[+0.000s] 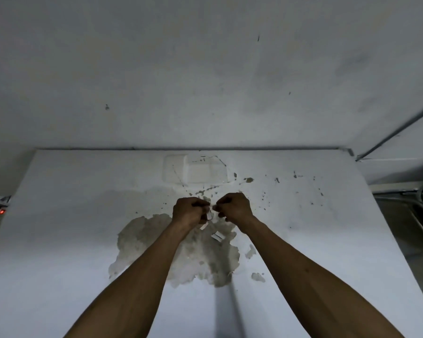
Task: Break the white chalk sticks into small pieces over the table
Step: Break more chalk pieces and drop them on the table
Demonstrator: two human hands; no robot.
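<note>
Okay, near edge first: your two bare forearms come in from the bottom and converge over the middle of the white table point(59, 240). A big patch of worn-off paint point(156, 245) sits under and between them, brownish-grey, with small flakes off its right side. On that patch, just near of your hands, two short chalk pieces point(217, 236) lie side by side, touching or nearly so. Another chalk bit point(203, 226) shows just below your left hand; can't tell if it's resting on the table or hanging from your grip.

Your left hand point(189, 212) is curled into a fist, fingers closed. Your right hand point(235, 208) is curled the same way, fist facing the left one, knuckles close together. Between the two fists a white chalk stick point(209, 215) shows, pinched from both sides; most of it is hidden in your fingers.

Farther on, dark specks point(266, 196) scatter over the table to the right. Near the far edge a pale rectangular mark point(195, 172) sits on the surface. Behind the table stands a grey scuffed wall point(205, 69). Far left, red lights point(0, 212) glow on some device.
</note>
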